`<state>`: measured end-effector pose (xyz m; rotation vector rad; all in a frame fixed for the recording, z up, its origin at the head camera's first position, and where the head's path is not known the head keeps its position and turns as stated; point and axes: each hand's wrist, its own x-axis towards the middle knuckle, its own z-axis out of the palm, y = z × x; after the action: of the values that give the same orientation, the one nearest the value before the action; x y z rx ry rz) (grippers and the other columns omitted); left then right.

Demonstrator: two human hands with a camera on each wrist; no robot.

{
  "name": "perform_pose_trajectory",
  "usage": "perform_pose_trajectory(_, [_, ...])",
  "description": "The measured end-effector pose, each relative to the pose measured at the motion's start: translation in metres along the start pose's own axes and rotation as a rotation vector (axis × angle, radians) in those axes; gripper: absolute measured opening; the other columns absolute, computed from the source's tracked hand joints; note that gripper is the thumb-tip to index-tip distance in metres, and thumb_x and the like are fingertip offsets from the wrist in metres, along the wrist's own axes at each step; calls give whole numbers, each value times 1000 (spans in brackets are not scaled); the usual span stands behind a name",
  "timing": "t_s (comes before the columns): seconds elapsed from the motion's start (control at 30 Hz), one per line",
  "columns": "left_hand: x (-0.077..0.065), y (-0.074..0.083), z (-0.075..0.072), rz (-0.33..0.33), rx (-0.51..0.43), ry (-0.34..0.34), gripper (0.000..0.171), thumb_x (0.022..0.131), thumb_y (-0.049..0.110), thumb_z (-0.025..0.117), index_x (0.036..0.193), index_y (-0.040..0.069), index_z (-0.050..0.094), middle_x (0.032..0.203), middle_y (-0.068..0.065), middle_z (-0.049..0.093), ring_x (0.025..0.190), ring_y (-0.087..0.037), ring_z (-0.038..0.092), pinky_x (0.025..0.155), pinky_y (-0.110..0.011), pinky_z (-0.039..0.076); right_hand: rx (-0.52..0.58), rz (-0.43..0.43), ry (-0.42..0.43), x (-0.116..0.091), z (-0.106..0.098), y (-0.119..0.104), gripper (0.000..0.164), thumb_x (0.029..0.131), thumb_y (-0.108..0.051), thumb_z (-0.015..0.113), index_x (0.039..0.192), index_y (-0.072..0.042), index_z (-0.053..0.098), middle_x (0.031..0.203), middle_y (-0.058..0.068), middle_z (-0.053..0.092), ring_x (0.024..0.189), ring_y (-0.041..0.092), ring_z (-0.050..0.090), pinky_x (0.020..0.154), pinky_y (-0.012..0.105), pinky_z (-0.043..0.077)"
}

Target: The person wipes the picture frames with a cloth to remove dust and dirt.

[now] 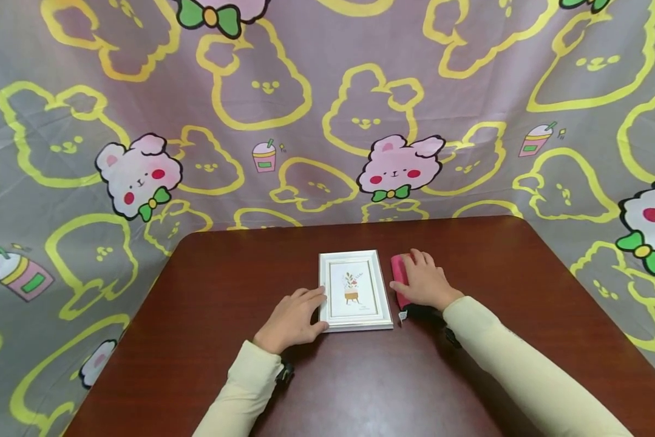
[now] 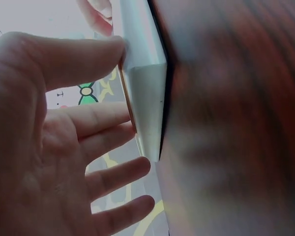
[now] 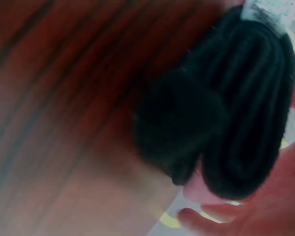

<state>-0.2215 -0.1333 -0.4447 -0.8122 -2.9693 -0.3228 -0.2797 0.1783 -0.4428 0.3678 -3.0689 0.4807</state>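
A white picture frame [image 1: 386,303] with a potted-plant print lies flat on the brown table, its corner close up in the left wrist view. My left hand [image 1: 291,321] is at its left side, thumb touching the near edge and fingers loosely extended along the left edge. Just right of the frame lies a folded pink cloth [image 1: 397,273] with a black folded end [image 3: 246,108] and a white label [image 3: 270,14]. Over this cloth is my right hand [image 1: 427,282], thumb on its left side and fingers around its far part; the palm side is partly hidden.
The brown table [image 1: 240,267] has rounded far corners. Behind and beside it hangs a curtain [image 1: 305,73] printed with cartoon bears and drink cups. Dark straps [image 1: 285,371] circle both wrists.
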Motion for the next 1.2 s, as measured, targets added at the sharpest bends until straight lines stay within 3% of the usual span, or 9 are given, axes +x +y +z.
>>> perform_pose_trajectory(0.13, [-2,1,0,-22,-1,-15,56,86,37,70,135,10,62,149,-4,54,128,-30,56,94,-50,50,-32,23,-58,1,8,-1,79,91,-42,64,149,2,35,154,34,27,140,54,26,99,74,38])
perform_pose_trajectory(0.5, [1,2,1,-46,-15,-30,57,87,37,71,136,10,61,150,-3,53,124,-31,58,92,-48,51,-68,76,-51,-1,17,1,85,87,-47,66,151,-2,32,154,30,27,125,57,43,88,69,49])
perform_pose_trajectory(0.73, [0,0,0,-69,-17,-46,57,87,36,71,136,10,61,150,-3,52,125,-31,58,93,-49,51,-14,56,-32,-1,16,0,73,84,-30,66,145,0,38,151,31,31,118,56,47,81,65,52])
perform_pose_trajectory(1.2, [1,3,-2,-60,-25,-61,56,88,36,71,137,11,60,152,-4,51,125,-33,59,93,-49,51,148,13,49,-1,-1,11,63,85,-18,64,139,9,44,143,36,41,115,57,53,100,64,45])
